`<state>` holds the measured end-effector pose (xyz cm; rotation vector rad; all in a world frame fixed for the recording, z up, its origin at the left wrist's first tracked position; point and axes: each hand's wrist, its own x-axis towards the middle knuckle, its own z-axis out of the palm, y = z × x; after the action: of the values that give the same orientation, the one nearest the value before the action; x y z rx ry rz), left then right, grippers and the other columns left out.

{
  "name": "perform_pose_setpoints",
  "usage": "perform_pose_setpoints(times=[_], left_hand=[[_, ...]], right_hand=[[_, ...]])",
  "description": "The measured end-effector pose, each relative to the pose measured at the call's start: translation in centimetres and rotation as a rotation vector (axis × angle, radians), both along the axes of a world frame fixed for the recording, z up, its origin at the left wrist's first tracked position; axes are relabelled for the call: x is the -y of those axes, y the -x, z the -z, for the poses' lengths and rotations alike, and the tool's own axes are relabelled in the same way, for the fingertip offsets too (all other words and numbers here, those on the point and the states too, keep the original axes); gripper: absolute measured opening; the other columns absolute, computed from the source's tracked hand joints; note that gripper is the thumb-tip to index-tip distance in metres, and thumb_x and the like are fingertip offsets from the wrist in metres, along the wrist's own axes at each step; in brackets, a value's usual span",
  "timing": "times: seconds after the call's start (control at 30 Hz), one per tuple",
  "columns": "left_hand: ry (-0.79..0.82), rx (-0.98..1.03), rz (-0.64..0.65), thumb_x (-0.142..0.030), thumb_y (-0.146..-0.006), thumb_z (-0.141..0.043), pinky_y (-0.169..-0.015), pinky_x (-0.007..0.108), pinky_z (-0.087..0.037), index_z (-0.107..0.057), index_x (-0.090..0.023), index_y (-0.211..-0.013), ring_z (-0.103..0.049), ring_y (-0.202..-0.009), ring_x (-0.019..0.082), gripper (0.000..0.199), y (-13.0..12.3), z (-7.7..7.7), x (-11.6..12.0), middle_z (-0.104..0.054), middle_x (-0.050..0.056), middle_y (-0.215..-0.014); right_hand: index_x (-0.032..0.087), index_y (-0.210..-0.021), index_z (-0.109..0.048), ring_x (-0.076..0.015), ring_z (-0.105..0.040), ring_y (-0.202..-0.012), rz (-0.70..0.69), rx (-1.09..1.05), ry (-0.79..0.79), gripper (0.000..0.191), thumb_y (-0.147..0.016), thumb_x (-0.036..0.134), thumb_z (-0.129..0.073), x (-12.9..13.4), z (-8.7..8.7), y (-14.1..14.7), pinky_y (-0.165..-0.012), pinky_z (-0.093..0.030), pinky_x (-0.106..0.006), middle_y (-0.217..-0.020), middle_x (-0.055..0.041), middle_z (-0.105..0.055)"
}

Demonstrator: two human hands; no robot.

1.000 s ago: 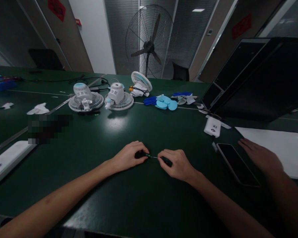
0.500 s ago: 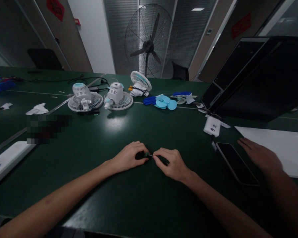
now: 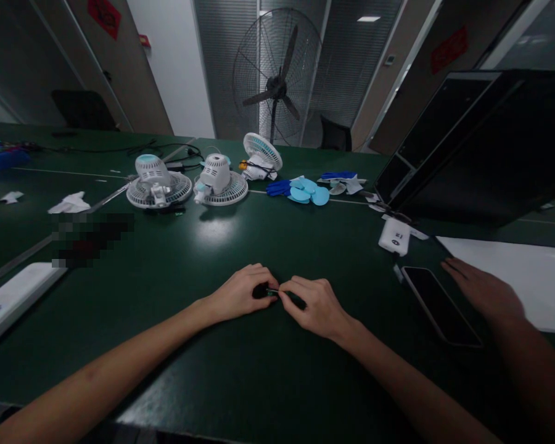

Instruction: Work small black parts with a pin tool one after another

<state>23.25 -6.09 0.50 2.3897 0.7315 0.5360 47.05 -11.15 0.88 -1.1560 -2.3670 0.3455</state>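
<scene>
Above the green tabletop (image 3: 240, 376), my left hand (image 3: 245, 293) is closed, thumb and fingertips pinching a small green piece (image 3: 271, 294) mostly hidden by the fingers. My right hand (image 3: 318, 303) is closed too, its thumb and forefinger gripping a thin metal rod (image 3: 273, 290). The rod points left and its tip lies over or against the green piece; whether it enters the piece I cannot tell. The fingertips of both hands nearly touch.
White desk fans (image 3: 158, 188) lie further back, beside light-blue fan blades (image 3: 308, 191) and blue gloves (image 3: 337, 176). To the right are a phone (image 3: 439, 305), a white power bank (image 3: 395, 235), another person's hand (image 3: 485, 287) and a large black screen (image 3: 490, 148).
My right hand has shifted slightly left, bringing the metal rod further in between my left fingertips. My left hand stays in place.
</scene>
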Motion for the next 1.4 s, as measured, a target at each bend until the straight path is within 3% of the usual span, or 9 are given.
perform_pose_setpoints(times=[0.4,0.57,0.7,0.87,1.0,1.1,1.4], left_hand=[[-0.024,-0.035,0.021,-0.031,-0.097,-0.065,-0.103,0.042,-0.043,-0.067,-0.023,-0.114,-0.060,-0.105,0.022,0.019,0.3,-0.3,0.2,-0.067,0.005,-0.110],[-0.009,-0.035,0.048,-0.030,-0.103,-0.054,-0.101,0.037,-0.047,-0.065,-0.025,-0.123,-0.059,-0.113,0.022,0.023,2.5,-0.4,-0.6,-0.064,0.007,-0.119],[-0.020,-0.040,-0.126,-0.039,-0.104,-0.050,-0.095,0.036,-0.051,-0.067,-0.025,-0.124,-0.062,-0.109,0.023,0.030,7.8,0.0,-3.9,-0.065,0.008,-0.121],[-0.134,-0.137,-0.583,-0.053,-0.096,-0.056,-0.078,0.032,-0.049,-0.072,-0.020,-0.121,-0.061,-0.086,0.022,0.044,17.8,0.6,-8.9,-0.068,0.009,-0.110],[-0.210,-0.178,-0.892,-0.051,-0.092,-0.057,-0.079,0.031,-0.047,-0.071,-0.015,-0.124,-0.062,-0.088,0.023,0.050,23.6,1.0,-10.3,-0.068,0.009,-0.106],[-0.229,-0.197,-0.988,-0.048,-0.092,-0.057,-0.082,0.030,-0.047,-0.071,-0.012,-0.125,-0.063,-0.090,0.022,0.051,24.7,1.0,-10.1,-0.068,0.010,-0.109],[-0.223,-0.229,-0.978,-0.041,-0.098,-0.051,-0.100,0.031,-0.045,-0.071,-0.011,-0.123,-0.064,-0.108,0.024,0.044,22.6,0.1,-9.4,-0.069,0.010,-0.125]], right_hand=[[0.020,-0.102,-0.070,-0.0144,-0.063,-0.071,0.031,-0.005,0.013,0.015,-0.101,0.023,-0.055,0.0,0.7,-1.8,-0.067,-0.045,-0.027,-0.089,-0.0027,-0.070],[0.020,-0.103,-0.070,-0.0146,-0.064,-0.071,0.039,-0.006,0.014,0.016,-0.101,0.024,-0.055,0.0,0.6,-1.8,-0.068,-0.046,-0.027,-0.089,-0.0029,-0.071],[0.020,-0.104,-0.071,-0.0141,-0.064,-0.070,0.034,-0.031,0.018,0.017,-0.101,0.025,-0.055,0.0,0.8,-1.9,-0.067,-0.048,-0.026,-0.088,-0.0032,-0.072],[0.019,-0.105,-0.071,-0.0138,-0.064,-0.069,0.018,-0.037,0.024,0.018,-0.102,0.026,-0.055,-0.1,0.8,-2.0,-0.065,-0.049,-0.026,-0.089,-0.0037,-0.072],[0.019,-0.105,-0.071,-0.0138,-0.064,-0.070,0.012,-0.033,0.032,0.018,-0.103,0.026,-0.054,0.0,0.8,-2.0,-0.066,-0.049,-0.026,-0.089,-0.0039,-0.072],[0.019,-0.104,-0.071,-0.0136,-0.065,-0.071,0.013,-0.024,0.036,0.017,-0.102,0.025,-0.055,0.0,0.7,-2.0,-0.067,-0.049,-0.026,-0.089,-0.0033,-0.072],[0.019,-0.105,-0.070,-0.0141,-0.064,-0.071,0.007,-0.013,0.043,0.017,-0.102,0.026,-0.055,0.0,0.8,-2.0,-0.066,-0.048,-0.027,-0.090,-0.0034,-0.072]])
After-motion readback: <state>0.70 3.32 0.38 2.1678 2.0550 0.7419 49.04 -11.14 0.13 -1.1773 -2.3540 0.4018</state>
